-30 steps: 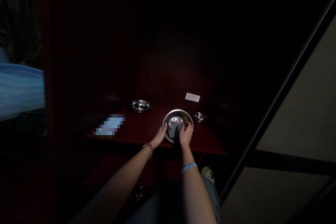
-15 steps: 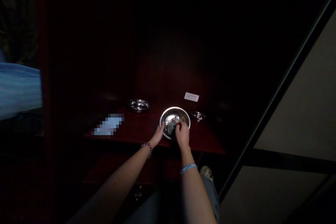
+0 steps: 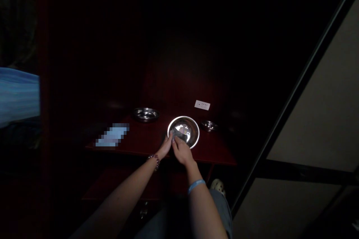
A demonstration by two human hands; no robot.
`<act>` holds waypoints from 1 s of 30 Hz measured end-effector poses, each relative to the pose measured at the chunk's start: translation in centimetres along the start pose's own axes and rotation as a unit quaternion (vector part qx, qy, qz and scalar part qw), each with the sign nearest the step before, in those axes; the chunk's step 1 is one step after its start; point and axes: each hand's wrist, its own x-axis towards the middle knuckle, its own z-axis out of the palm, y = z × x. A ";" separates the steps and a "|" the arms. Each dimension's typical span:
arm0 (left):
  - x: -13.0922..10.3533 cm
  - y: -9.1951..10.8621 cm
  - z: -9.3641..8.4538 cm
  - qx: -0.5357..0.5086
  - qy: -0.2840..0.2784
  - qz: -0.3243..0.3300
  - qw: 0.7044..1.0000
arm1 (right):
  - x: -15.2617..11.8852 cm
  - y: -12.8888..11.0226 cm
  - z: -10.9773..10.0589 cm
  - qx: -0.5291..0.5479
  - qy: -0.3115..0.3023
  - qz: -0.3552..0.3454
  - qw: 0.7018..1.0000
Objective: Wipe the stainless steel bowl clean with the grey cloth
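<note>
A large shiny metal bowl [image 3: 193, 131] is tilted toward me at the front of the dark red shelf [image 3: 134, 139]. My left hand [image 3: 165, 146] grips the bowl's near left rim, thumb on the inside. Close beside it, my right hand [image 3: 183, 152] is closed at the near side of the bowl, its fingertips next to my left thumb. A dark greyish cloth-like piece [image 3: 181, 134] lies against the inner wall by the fingers of my right hand; its exact shape is hard to make out.
A wide metal dish [image 3: 146, 114] sits at the back left and a smaller metal bowl [image 3: 209, 126] at the right. A pixelated bright rectangle [image 3: 112, 135] lies at the left front. A white socket panel [image 3: 202, 105] is on the back wall.
My right hand has moved left and toward me, from inside the bowl's right part to beside my left hand. The greyish piece has shifted with it. The view has shifted slightly.
</note>
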 end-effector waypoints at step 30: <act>-0.6 0.9 0.7 0.053 -0.004 0.046 0.998 | 0.7 0.2 -1.0 -0.163 -0.027 0.084 0.983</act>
